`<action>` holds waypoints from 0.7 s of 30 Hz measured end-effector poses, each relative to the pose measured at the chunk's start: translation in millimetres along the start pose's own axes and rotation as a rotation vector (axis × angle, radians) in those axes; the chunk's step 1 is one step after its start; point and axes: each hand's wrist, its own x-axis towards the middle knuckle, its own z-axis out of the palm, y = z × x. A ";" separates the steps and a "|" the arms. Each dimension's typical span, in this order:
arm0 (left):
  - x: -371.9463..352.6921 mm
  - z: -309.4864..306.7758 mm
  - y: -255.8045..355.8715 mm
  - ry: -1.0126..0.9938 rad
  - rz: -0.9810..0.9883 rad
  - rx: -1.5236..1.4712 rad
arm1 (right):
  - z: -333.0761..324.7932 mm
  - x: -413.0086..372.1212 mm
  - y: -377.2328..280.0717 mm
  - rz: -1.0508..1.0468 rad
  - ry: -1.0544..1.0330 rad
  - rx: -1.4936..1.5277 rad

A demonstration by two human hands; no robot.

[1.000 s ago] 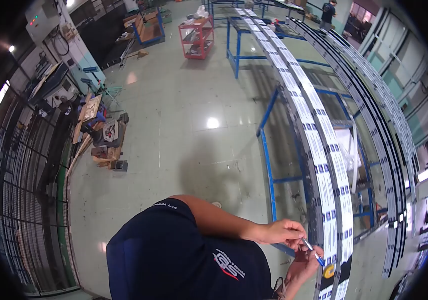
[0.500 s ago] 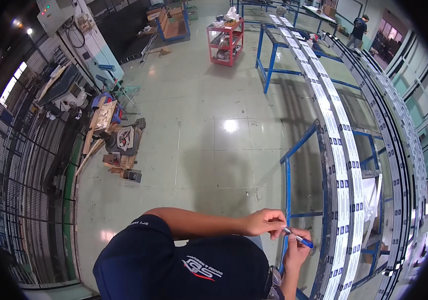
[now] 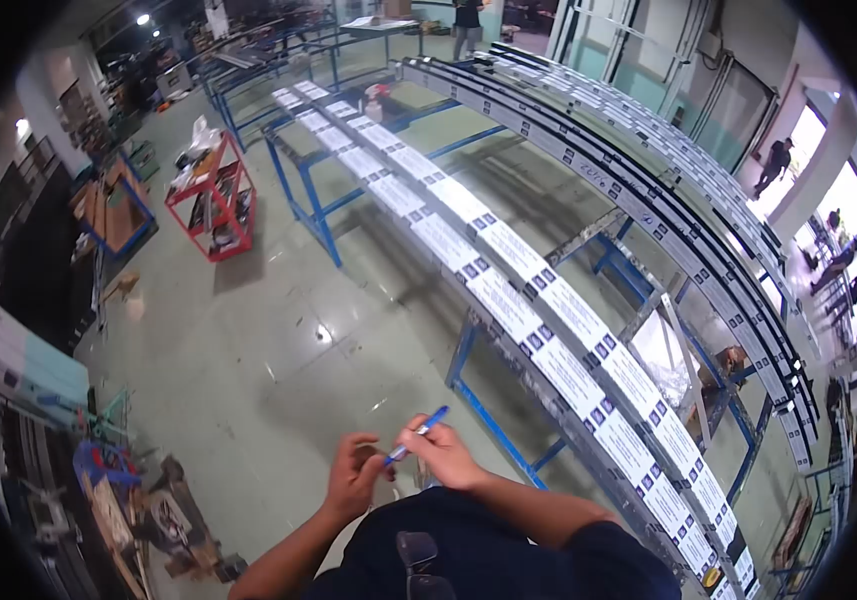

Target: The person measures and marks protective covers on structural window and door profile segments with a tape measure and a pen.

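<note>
A marker pen (image 3: 430, 422) with a blue cap and a pale barrel slants up to the right in front of my chest. My right hand (image 3: 442, 456) is closed around its upper part, thumb and fingers pinching the barrel. My left hand (image 3: 353, 478) is at the pen's lower end, its fingers curled and the thumb side against the tip; the exact grip there is partly hidden. To the right of both hands run two long profiles (image 3: 548, 300) covered in white printed film with dark logos.
Blue metal stands (image 3: 460, 370) carry the profiles. More dark-edged profiles (image 3: 638, 200) lie on racks farther right. A red trolley (image 3: 216, 205) stands ahead on the left. Tools and wood pieces (image 3: 173, 520) lie at lower left. Other people (image 3: 774, 165) are in the distance.
My view has turned right toward the profiles, bringing them across the centre. Both hands have kept together on the pen, which now slants up to the right instead of down.
</note>
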 end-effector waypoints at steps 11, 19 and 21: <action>20.0 -286.8 -80.3 0.709 -0.360 0.199 | 8.7 341.5 24.9 0.091 -0.089 -0.252; 216.0 -449.1 -27.8 0.347 -0.361 0.679 | 69.8 501.8 73.0 0.138 0.011 -0.551; 297.0 -485.1 19.1 0.149 -0.276 0.859 | 84.3 544.6 68.7 0.212 0.051 -0.533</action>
